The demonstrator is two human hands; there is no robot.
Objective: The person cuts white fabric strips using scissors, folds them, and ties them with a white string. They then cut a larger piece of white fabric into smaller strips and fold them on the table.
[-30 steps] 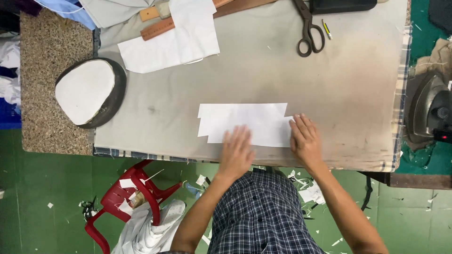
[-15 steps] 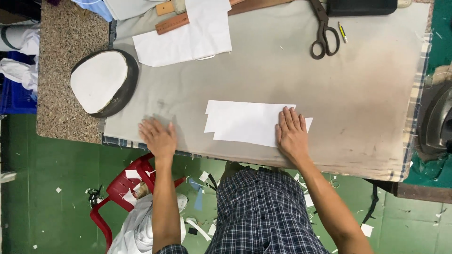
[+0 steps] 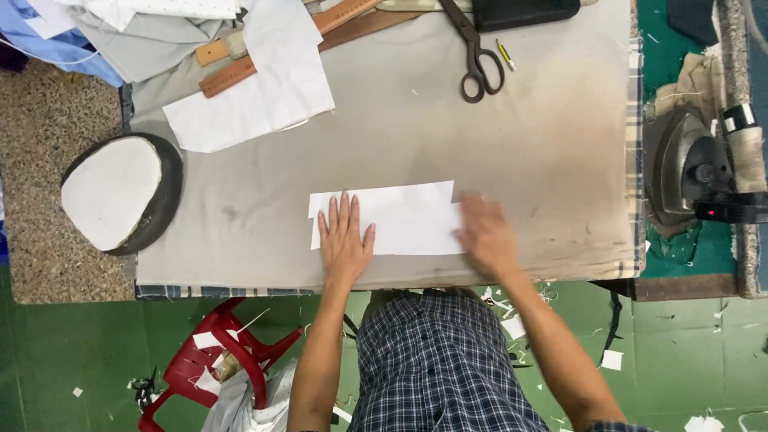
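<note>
At nine o'clock sits one rounded pad (image 3: pixel 112 192), white on top with a dark thick rim, resting on a speckled stone counter (image 3: pixel 48 136). Toward eleven o'clock lies a heap of pale folded fabric (image 3: pixel 136 36), two wooden rulers (image 3: pixel 240 72) crossing under it, and one loose white cloth sheet (image 3: pixel 256 100) with soft, uneven edges.

The table (image 3: pixel 512 136) wears a grey, stained cloth cover with a checked border along its near and right edges. Near its centre lies one white cut piece (image 3: pixel 400 218), flat, long and roughly rectangular, with a small step notched into its upper right corner.

The left hand (image 3: pixel 345 240) lies palm down on the left end of the cut piece, fingers straight and slightly spread, holding nothing, only pressing flat. The right hand (image 3: pixel 485 238), at the piece's right end toward four o'clock of it, is blurred; it touches the edge of the piece, but I cannot tell how far its fingers are parted.

At twelve o'clock rests one pair of dark metal scissors (image 3: pixel 478 60), blades shut, with a small yellow-green pencil (image 3: pixel 506 54) just beside the handles and a black flat case (image 3: pixel 524 12) above. At three o'clock, off the table's edge, stands one heavy dark iron (image 3: pixel 688 172) on a green surface. Below, at seven o'clock, one red plastic stool (image 3: pixel 216 352) stands on the green floor among paper scraps.
</note>
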